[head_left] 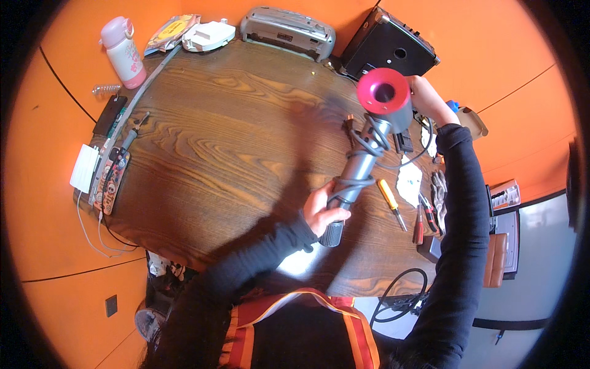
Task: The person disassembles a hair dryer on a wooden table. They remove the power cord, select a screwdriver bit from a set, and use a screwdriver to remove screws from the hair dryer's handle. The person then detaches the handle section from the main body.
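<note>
A hair dryer (357, 166) with a grey handle and a pinkish-red ring on its round head is held up over the right half of the table. Its dark cord is wound around the handle. My left hand (321, 212) is closed around the lower handle. Beyond the dryer's head, my right hand (428, 101) reaches to the far right, its fingers curled and partly hidden by that head. A loop of the cord (428, 142) runs up close below this hand; what the fingers hold, if anything, cannot be made out.
Below the right arm lie a yellow-handled screwdriver (388, 195), a red-handled screwdriver (418, 226), pliers (428, 212) and gloves (439, 194). A black speaker box (388, 46) and a silver radio (287, 32) stand at the back. A pink-white bottle (125, 55) and soldering iron (129, 138) are left.
</note>
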`<state>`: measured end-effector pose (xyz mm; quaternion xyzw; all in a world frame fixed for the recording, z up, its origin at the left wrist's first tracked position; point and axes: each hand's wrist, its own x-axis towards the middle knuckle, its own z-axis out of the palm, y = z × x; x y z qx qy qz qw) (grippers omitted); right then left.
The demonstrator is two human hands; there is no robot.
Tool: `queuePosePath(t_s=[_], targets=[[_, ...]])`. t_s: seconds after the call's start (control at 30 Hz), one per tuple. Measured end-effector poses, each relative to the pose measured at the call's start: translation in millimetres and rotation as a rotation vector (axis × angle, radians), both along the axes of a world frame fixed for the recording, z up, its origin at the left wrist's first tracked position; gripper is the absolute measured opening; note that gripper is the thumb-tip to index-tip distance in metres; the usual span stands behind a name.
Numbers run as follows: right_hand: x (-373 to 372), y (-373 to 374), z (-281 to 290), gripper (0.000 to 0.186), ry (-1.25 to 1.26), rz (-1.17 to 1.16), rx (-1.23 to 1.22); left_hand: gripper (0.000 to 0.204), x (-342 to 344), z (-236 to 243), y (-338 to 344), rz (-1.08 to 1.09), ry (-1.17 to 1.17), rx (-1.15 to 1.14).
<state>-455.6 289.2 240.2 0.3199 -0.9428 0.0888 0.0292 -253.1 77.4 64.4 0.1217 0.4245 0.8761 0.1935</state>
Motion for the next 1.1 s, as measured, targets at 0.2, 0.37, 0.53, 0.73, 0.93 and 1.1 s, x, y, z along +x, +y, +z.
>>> queuePosePath(t_s=[0.2, 0.37, 0.53, 0.73, 0.93, 1.1], targets=[[28, 16, -31, 0.022, -0.039, 0.059, -0.317, 0.04, 3, 6, -5, -0.148, -0.042, 0.166], [29, 48, -37, 0.015, -0.433, -0.153, 0.01, 0.041, -7, 5, -9, 0.033, -0.078, 0.278], [55, 50, 13, 0.016, -0.555, -0.307, -0.071, 0.038, -25, -6, -10, 0.408, -0.113, -0.057], [48, -15, 57, 0.024, -0.008, 0.016, -0.364, 0.039, -32, -13, -14, 0.353, 0.147, -0.435], [-20, -54, 36, 0.016, 0.569, 0.06, -0.274, 0.042, -25, -1, -19, -0.054, 0.116, -0.288], [-48, 31, 30, 0.015, 0.496, -0.357, 0.1, 0.048, -21, 15, -31, -0.222, 0.269, -0.222]])
